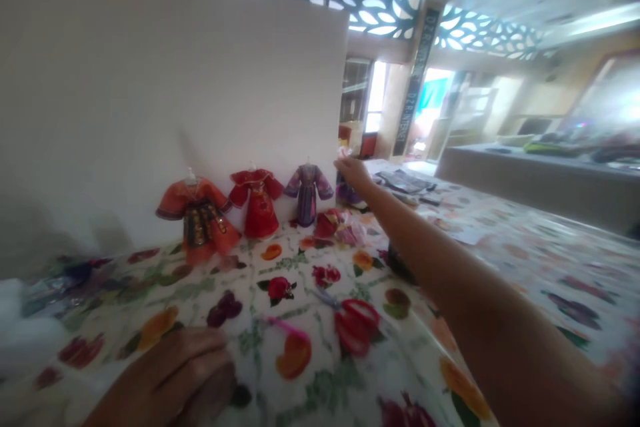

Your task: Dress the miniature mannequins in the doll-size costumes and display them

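Scissors (pixel 357 327) on tablecloth (pixel 310 272), miniature dresses (pixel 261 208) before panel (pixel 200 80)

one head-worn view, forward and down over the nearby patterned tabletop (pixel 300 387) toward the white panel (pixel 225 80)

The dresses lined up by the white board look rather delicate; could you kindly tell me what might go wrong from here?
The right hand is at the edge of the board, so a bump there might topple the purple dress, the nearest in the row.

The scissors lie loose on the table with their blades towards the dresses; the left hand or right forearm could knock them.
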The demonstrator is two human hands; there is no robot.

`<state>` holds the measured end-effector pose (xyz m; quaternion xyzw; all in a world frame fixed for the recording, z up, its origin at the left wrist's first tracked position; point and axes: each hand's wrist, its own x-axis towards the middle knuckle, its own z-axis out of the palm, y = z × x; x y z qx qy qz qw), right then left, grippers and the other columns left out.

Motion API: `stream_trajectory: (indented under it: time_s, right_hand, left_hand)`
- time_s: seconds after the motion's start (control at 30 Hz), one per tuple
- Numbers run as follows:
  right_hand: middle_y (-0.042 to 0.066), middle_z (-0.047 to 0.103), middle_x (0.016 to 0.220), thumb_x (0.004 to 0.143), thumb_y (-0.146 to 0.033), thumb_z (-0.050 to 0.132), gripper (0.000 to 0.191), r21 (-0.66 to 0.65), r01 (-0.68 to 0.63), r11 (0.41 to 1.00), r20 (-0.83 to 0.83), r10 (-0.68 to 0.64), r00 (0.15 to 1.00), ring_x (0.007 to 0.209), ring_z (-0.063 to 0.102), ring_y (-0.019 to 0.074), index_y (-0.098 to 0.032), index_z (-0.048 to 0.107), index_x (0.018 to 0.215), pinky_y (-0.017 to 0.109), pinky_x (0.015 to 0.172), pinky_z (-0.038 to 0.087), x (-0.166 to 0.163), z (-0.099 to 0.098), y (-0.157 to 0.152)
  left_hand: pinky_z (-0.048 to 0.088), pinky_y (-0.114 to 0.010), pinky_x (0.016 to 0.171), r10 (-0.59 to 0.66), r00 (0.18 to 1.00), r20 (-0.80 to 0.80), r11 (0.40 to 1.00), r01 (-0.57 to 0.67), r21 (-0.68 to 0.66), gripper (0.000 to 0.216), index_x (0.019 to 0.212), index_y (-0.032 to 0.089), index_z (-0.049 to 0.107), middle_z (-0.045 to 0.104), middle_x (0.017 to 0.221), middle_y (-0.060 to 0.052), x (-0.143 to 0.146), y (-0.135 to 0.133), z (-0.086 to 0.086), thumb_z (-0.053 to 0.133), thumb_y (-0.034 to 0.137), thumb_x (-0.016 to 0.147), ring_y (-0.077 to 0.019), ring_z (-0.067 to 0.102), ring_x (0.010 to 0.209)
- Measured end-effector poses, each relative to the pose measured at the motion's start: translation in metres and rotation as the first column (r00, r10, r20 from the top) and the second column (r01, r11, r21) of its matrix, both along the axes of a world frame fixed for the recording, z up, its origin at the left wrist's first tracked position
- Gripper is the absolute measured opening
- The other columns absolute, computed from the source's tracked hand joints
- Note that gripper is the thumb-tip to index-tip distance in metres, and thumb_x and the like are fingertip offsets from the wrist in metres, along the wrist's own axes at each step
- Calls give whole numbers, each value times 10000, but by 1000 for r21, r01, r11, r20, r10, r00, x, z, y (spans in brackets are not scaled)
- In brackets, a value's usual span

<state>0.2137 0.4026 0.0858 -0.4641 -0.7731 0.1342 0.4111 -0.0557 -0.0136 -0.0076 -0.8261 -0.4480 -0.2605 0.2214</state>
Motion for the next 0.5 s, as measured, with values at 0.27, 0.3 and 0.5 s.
stream_trajectory:
  time_s: [0.27, 0.3, 0.5]
  right_hand:
    - [75, 640, 1217, 965, -373, 620, 335, -209, -120, 970, -9, 120, 993, 1039, 653, 247, -146, 628, 1212, 420, 869, 572, 33, -76, -77]
    - [73, 640, 1212, 963, -375, 623, 342, -225, -146, 963, -9, 148, 989, 1038, 654, 251, -142, 626, 1214, 422, 868, 573, 32, -88, -87]
    - [79, 640, 1215, 967, -363, 620, 331, -265, -284, 922, 64, 310, 949, 1030, 656, 237, -150, 621, 1220, 416, 862, 576, 7, -146, -147]
  left_hand:
    - [562, -137, 844, -97, 995, 22, 995, 97, -35, 180, 1085, 233, 634, 758, 949, -12, -1, -35, 17, 497, 208, 972, -106, 735, 875]
    - [563, -139, 846, -108, 994, 23, 993, 109, -37, 172, 1087, 233, 627, 758, 941, -10, -2, -38, 15, 504, 205, 969, -108, 736, 868]
    - [571, -151, 822, -151, 980, 126, 972, 171, -160, 197, 1103, 261, 613, 747, 946, 2, -10, -50, -14, 513, 168, 961, -117, 735, 868]
